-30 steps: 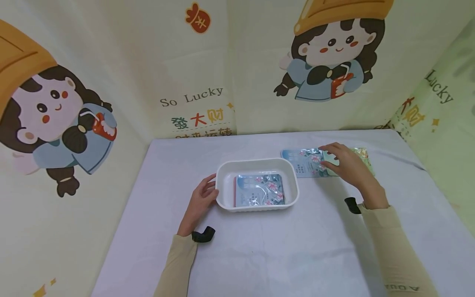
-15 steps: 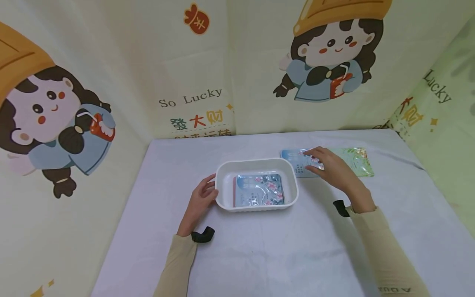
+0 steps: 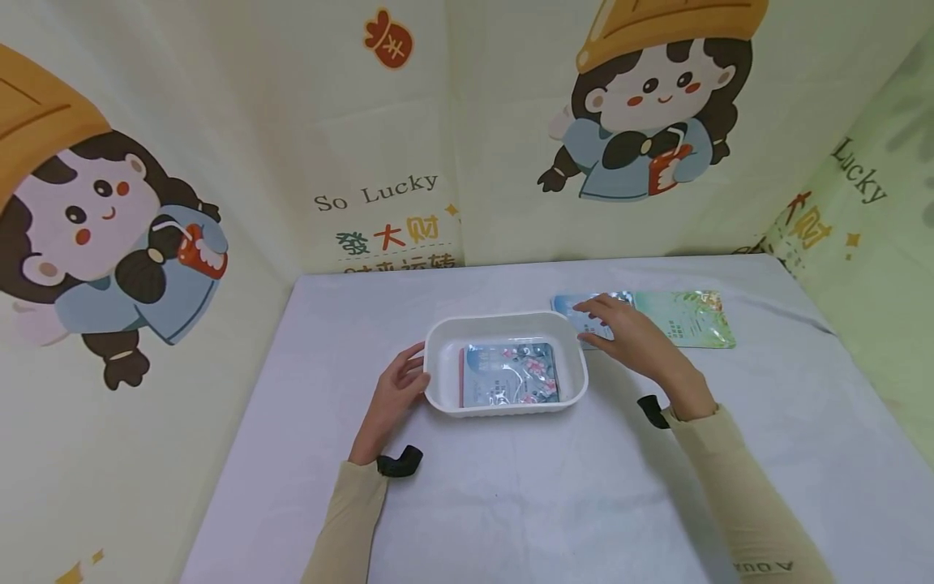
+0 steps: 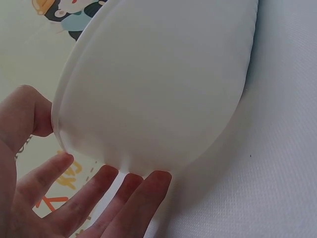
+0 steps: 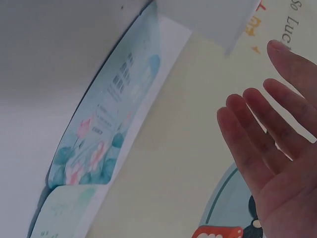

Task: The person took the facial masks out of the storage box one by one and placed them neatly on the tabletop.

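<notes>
A white oval-cornered plastic tray [image 3: 447, 365] stands on the table with a blue floral sheet-mask packet [image 3: 509, 375] lying in it; a pink edge shows beneath its left side. My left hand [image 3: 394, 397] holds the tray's left end, thumb at the rim and fingertips against the outer wall [image 4: 148, 99]. Over the tray's right end hovers my right hand [image 3: 631, 337], fingers spread and holding nothing. It partly covers a second blue packet [image 3: 565, 305] on the table, which the right wrist view shows whole [image 5: 106, 109]. Beside that one lies a green packet [image 3: 686, 318].
A white cloth covers the table [image 3: 511, 495]. Cream curtains [image 3: 292, 105] with printed cartoon figures and lettering rise behind and at both sides. The tray stands left of the row of packets, its right rim close to the blue one.
My right hand has moved left from the green packet, across the blue one, toward the tray's right rim. My left hand and the tray have stayed in place.
</notes>
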A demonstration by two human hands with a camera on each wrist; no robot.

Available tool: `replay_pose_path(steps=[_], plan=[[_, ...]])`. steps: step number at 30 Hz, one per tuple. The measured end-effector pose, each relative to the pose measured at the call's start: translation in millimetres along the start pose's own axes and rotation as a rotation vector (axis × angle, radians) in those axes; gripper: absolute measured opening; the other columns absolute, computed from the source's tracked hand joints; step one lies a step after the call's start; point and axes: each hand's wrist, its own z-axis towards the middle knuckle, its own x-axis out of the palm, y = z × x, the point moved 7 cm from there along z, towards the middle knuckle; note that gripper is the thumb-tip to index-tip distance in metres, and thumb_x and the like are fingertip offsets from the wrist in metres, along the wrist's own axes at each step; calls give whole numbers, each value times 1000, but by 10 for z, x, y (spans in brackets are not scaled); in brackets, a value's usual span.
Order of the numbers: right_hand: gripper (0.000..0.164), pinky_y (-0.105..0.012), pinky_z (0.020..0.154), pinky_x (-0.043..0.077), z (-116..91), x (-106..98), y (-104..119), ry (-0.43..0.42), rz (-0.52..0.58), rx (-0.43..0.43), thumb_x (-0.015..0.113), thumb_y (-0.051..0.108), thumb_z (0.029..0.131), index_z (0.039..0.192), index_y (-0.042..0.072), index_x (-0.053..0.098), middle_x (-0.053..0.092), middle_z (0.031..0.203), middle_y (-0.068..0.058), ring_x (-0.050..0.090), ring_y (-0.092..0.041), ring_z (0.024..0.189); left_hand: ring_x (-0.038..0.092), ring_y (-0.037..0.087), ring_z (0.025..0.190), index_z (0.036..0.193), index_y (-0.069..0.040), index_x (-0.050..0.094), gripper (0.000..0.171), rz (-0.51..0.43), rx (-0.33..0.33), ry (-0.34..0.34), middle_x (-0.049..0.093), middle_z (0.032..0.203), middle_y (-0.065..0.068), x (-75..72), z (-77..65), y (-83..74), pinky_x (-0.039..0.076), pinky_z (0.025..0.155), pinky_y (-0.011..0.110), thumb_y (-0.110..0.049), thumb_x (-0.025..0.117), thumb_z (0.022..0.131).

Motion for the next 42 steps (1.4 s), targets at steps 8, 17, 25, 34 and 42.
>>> replay_pose_path(steps=[8,17,25,34,42], plan=[[50,-51,92,54,69,113,156,11,-9,-16,77,18,87,132,4,60,60,127,-17,63,-34,111,58,27,126,145,-29,47,51,17,-3,9,56,141,9,-11,44,15,54,95,41,-21,63,97],[51,-51,99,49,137,238,329,43,-9,-51,78,17,87,132,4,60,58,133,-18,56,-36,123,59,25,126,144,-31,48,50,9,-8,0,57,140,7,-22,21,2,55,90,37,-17,63,97],[52,-51,99,49,170,334,402,75,-15,-59,77,17,87,134,5,59,57,134,-18,56,-36,124,58,26,126,144,-31,48,51,15,-7,5,57,140,7,-16,28,8,55,93,40,-17,63,97],[51,-48,98,51,222,460,487,96,-39,-111,77,15,87,133,3,58,58,132,-17,58,-34,121,59,26,125,144,-31,47,51,23,-15,-2,57,140,7,-28,27,0,54,95,42,-20,64,97],[54,-47,102,48,253,577,511,121,-27,-88,78,20,86,134,3,58,56,135,-15,55,-31,125,59,26,125,143,-32,48,51,26,-17,-7,57,140,7,-19,30,2,54,95,43,-20,64,96]])
